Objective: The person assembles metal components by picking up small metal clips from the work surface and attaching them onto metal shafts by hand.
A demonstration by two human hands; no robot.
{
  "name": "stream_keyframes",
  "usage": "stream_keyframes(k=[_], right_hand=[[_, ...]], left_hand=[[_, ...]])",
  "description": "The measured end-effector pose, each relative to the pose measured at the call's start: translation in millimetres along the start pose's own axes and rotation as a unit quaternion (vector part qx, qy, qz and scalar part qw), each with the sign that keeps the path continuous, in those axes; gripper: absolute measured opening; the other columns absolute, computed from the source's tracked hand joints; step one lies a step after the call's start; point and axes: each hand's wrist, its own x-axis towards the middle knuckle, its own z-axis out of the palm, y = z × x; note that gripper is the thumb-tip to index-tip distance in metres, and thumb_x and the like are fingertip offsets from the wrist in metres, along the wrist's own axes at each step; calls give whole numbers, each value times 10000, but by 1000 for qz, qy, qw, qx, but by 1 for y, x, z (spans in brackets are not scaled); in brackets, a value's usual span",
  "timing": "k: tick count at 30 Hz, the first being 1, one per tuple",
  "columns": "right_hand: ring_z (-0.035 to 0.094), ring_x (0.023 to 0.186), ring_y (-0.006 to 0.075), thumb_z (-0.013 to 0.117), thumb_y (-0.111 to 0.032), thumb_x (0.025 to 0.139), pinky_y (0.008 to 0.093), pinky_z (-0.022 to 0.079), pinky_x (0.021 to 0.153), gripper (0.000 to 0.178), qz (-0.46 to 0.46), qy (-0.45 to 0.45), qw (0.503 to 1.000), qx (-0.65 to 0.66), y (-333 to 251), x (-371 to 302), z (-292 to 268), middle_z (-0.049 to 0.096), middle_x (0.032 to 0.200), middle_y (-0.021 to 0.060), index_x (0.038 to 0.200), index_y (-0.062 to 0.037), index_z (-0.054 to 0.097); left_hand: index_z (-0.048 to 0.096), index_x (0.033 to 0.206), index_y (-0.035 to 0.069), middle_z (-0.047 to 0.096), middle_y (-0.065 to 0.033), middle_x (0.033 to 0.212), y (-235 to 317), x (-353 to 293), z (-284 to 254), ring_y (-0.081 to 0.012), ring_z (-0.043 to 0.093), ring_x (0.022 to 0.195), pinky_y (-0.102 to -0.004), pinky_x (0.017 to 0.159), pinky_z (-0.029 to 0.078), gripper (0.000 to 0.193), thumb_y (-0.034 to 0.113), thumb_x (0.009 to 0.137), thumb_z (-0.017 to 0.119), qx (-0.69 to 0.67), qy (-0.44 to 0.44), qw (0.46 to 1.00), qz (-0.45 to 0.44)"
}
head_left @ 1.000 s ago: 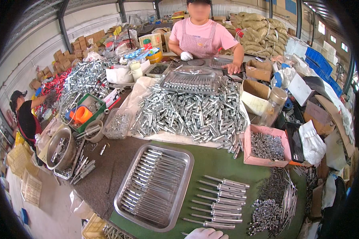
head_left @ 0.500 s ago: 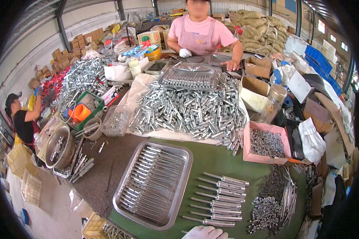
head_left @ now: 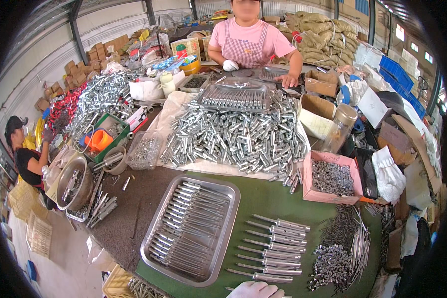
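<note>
A white-gloved hand, apparently my right hand (head_left: 256,290), shows at the lower edge with its knuckles bent. It lies over a silver rod-and-sleeve piece (head_left: 229,288), whose thin tip pokes out on the left; the fingertips are hidden. Just beyond it, several similar rod-and-sleeve pieces (head_left: 278,256) lie in a row, thin ends pointing left. To the left stands a steel tray (head_left: 222,263) with many slim metal pieces side by side. Small metal parts (head_left: 328,268) and thin rods (head_left: 360,248) are heaped at the right. My left hand is outside the picture.
A big heap of metal sleeves (head_left: 233,136) covers the cloth ahead. A pink box (head_left: 310,191) of small parts stands on the right, a metal bowl (head_left: 63,186) on the left. A co-worker (head_left: 248,44) faces me across the table; another person (head_left: 27,154) works at far left.
The person at far left has lowered a raised hand and shifted slightly. My gloved hand and the metal pieces near it look unmoved.
</note>
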Motion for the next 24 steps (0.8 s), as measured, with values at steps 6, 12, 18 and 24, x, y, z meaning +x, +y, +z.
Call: stream_keyframes(k=[6, 12, 18, 24], right_hand=[[589, 574, 275, 703, -172, 792, 409, 482, 542, 163, -5, -2, 1000, 1, 1, 4, 1, 623, 692, 82, 927, -83, 682], [595, 584, 274, 706, -171, 789, 405, 487, 549, 175, -8, -5, 1000, 5, 0, 5, 3, 628, 705, 80, 940, -86, 681], [601, 595, 273, 710, -170, 787, 401, 492, 556, 188, -7, -13, 1000, 7, 1, 3, 3, 633, 718, 79, 953, -89, 680], [606, 605, 273, 713, -169, 784, 397, 496, 563, 201, -4, -22, 1000, 8, 2, 0, 3, 638, 731, 78, 967, -91, 679]], left_hand=[[638, 967, 143, 564, -10, 861, -3, -3, 5, -207, 585, 825, -378, 711, 493, 213, 267, 814, 558, -6, -4, 1000, 3], [641, 983, 139, 566, -7, 868, -5, -5, 9, -208, 583, 817, -379, 703, 493, 234, 269, 804, 565, -16, 8, 1000, 9], [643, 988, 131, 570, -15, 860, -6, -8, 14, -215, 586, 809, -386, 694, 497, 250, 274, 798, 567, -10, 6, 1000, 9], [640, 968, 137, 566, -12, 846, -6, -4, 12, -207, 584, 796, -372, 681, 500, 243, 289, 795, 563, -21, 8, 1000, 9]])
